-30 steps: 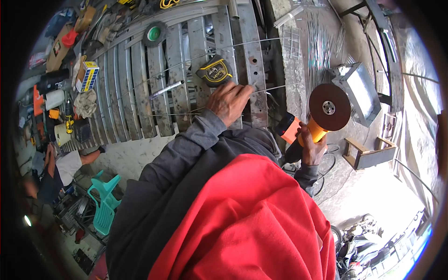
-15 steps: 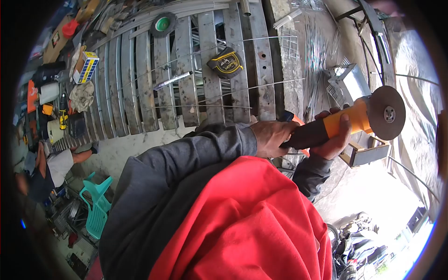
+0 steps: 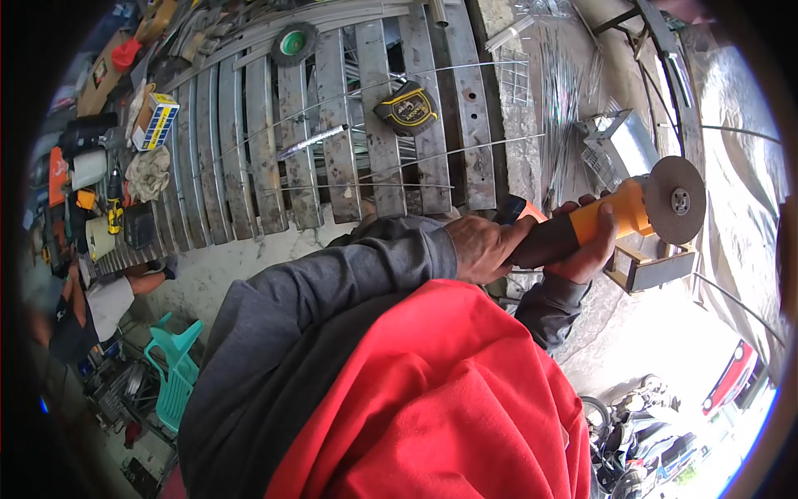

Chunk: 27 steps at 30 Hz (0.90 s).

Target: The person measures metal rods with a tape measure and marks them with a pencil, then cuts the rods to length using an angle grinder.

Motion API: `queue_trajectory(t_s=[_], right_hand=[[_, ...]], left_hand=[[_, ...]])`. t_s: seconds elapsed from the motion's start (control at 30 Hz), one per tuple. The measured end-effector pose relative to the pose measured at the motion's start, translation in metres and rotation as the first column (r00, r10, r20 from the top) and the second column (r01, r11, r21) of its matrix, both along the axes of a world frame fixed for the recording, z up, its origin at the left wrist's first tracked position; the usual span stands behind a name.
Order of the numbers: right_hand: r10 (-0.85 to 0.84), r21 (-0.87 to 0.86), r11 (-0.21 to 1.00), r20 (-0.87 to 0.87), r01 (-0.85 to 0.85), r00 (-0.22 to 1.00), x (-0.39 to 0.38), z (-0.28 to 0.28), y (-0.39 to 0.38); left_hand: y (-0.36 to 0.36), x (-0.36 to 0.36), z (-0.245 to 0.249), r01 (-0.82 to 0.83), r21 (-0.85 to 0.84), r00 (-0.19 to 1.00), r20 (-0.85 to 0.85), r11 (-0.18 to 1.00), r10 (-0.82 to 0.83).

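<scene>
An angle grinder [image 3: 588, 223] with a yellow-orange body and dark rear handle is held off the table's right end. Its brown cutting disc [image 3: 677, 200] faces up and right, with no guard visible over it. My left hand [image 3: 480, 248] is closed round the rear end of the handle. Farther forward, my right hand [image 3: 592, 249] wraps the orange body from below, its thumb on the near side and fingertips showing beyond. Just past my left hand is an orange-and-black object [image 3: 520, 209], partly hidden.
On the slatted metal table [image 3: 293, 166] lie a tape measure [image 3: 407, 108], thin rods, a silvery marker-like stick [image 3: 313, 142] and a green-centred wheel [image 3: 294, 43]. A small frame [image 3: 657, 270] stands beyond the grinder. At left are a green chair [image 3: 174, 366] and another person [image 3: 91, 308].
The grinder has shifted slightly left with both my hands still on it, and its disc has turned a little. More of the orange-and-black object shows. A red car has come into view at lower right.
</scene>
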State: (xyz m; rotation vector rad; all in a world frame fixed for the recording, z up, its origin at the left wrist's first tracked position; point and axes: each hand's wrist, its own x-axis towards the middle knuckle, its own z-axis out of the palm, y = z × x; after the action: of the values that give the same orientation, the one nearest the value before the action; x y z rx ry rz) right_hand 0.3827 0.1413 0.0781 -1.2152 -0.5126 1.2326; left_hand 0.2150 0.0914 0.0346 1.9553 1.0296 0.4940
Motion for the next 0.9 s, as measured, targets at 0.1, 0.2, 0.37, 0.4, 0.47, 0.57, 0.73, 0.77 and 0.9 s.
queue_trajectory(t_s=[0.1,0.2,0.37,0.4,0.47,0.57,0.73,0.77,0.9], right_hand=[[-0.020,-0.017,1.000,0.044,0.021,0.999,0.002,0.001,0.000],[-0.040,-0.032,0.999,0.083,0.043,0.996,0.007,-0.003,0.000],[-0.029,0.012,1.000,0.226,0.027,0.974,0.027,-0.006,-0.004],[0.006,0.005,1.000,0.303,-0.008,0.953,0.035,-0.008,-0.006],[0.042,-0.003,0.999,0.377,-0.044,0.925,0.049,-0.014,-0.009],[0.118,-0.042,0.993,0.527,-0.112,0.842,0.062,-0.024,-0.014],[0.200,-0.101,0.979,0.607,-0.175,0.769,0.058,-0.034,-0.019],[0.230,-0.131,0.973,0.603,-0.190,0.764,0.056,-0.033,-0.020],[0.319,-0.177,0.947,0.633,-0.269,0.705,0.052,-0.037,-0.021]], left_hand=[[0.002,0.000,0.000,0.001,-0.025,1.000,0.003,1.000,-0.001],[0.009,-0.005,0.012,0.001,-0.059,0.999,-0.046,0.998,-0.004],[0.026,-0.039,-0.014,-0.363,0.072,0.926,0.134,0.929,0.352],[0.032,-0.052,-0.017,-0.427,0.130,0.904,0.082,0.895,0.420],[0.039,-0.070,-0.028,-0.569,0.228,0.810,-0.009,0.790,0.586],[0.044,-0.076,-0.038,-0.578,0.333,0.764,-0.099,0.745,0.637],[0.040,-0.067,-0.042,-0.534,0.394,0.721,-0.251,0.749,0.646],[0.040,-0.067,-0.043,-0.533,0.393,0.721,-0.254,0.749,0.645],[0.042,-0.065,-0.045,-0.503,0.423,0.733,-0.253,0.754,0.631]])
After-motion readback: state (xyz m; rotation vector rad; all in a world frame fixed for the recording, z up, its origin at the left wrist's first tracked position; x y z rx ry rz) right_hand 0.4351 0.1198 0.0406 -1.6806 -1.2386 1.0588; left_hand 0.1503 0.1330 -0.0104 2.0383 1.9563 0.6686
